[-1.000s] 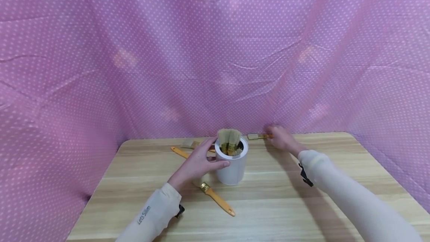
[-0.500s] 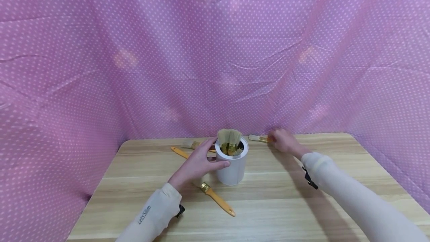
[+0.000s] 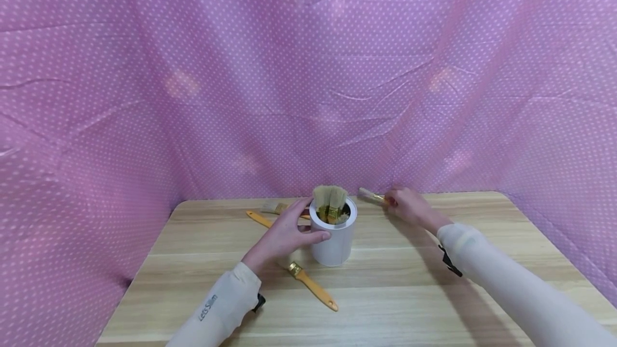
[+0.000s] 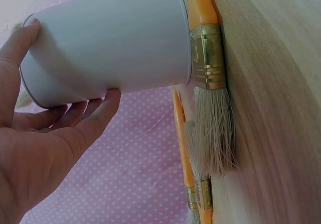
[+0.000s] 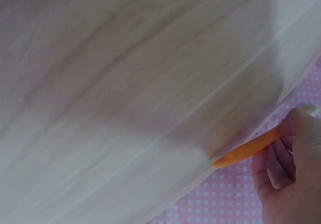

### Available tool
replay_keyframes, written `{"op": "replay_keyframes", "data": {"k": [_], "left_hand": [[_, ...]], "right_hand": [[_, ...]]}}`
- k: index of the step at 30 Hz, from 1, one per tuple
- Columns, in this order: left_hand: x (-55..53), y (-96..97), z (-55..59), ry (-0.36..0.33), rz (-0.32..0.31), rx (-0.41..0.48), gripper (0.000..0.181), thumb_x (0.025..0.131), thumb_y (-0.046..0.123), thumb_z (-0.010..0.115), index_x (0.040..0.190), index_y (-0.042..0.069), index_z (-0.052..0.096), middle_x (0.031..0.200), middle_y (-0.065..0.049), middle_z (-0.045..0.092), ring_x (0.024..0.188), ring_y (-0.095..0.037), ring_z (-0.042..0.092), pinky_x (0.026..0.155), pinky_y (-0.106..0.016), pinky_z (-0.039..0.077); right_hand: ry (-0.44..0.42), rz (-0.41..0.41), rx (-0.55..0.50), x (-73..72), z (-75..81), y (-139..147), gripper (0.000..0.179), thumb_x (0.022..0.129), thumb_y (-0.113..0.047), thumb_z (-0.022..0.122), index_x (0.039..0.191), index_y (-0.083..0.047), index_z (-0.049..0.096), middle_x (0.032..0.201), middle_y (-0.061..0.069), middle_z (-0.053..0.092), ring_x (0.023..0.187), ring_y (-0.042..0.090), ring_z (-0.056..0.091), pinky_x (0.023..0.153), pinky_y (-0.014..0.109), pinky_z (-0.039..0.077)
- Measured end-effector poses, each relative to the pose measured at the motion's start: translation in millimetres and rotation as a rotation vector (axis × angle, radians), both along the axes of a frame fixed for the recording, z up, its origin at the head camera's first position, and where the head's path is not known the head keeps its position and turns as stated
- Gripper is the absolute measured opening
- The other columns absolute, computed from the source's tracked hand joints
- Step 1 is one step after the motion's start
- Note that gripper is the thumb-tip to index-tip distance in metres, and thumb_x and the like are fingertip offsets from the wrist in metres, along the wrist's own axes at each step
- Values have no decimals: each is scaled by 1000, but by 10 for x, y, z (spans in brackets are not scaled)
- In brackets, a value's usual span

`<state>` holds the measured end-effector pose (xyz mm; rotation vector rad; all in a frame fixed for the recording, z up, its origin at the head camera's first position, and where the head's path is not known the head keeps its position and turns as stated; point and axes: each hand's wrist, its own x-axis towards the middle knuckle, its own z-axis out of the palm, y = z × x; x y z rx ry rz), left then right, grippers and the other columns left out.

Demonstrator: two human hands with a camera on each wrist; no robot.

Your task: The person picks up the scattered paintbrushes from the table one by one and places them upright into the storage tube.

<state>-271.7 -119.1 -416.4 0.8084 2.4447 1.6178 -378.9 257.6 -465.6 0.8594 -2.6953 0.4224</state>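
Pinching a paintbrush [image 3: 371,195] near the back of the table [image 3: 193,250], the right hand [image 3: 412,208] might drop it if the grip is loose. The left hand [image 3: 285,231] holds a white can [image 3: 332,246] of brushes [image 3: 338,201].

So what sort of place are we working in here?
Probably a makeshift, curtained-off booth rather than a real workshop: pink polka-dot fabric hangs behind and along both sides of a wood-grain table, where a white can stands and loose paintbrushes lie.
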Motion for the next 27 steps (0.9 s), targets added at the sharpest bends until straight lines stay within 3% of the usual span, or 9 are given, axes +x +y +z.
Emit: {"op": "replay_keyframes", "data": {"k": [12, 19, 27], "left_hand": [[-1, -15, 9, -3, 4, 0, 91, 79, 45, 88, 154, 27, 41, 141, 4, 47, 127, -19, 51, 98, -32, 53], [-11, 0, 17, -4, 3, -4, 93, 79, 44, 88, 156, 25, 39, 142, 3, 46, 129, -23, 49, 99, -33, 52], [-10, 18, 23, -12, 10, -8, 93, 77, 45, 89, 155, 27, 40, 141, 5, 47, 128, -19, 51, 99, -33, 52]], "right_hand": [[-80, -9, -380, 159, 337, -300, 12, 85, 2, 71, 97, 3, 74, 82, 5, 71, 72, 19, 67, 64, 33, 60], [-217, -8, -591, 361, 662, -508, 15, 92, -4, 71, 105, 2, 72, 94, 10, 73, 85, 25, 69, 76, 34, 61], [-387, 35, -957, 619, 1090, -742, 22, 94, -4, 68, 113, 6, 67, 103, 17, 70, 89, 26, 68, 80, 43, 61]]}}
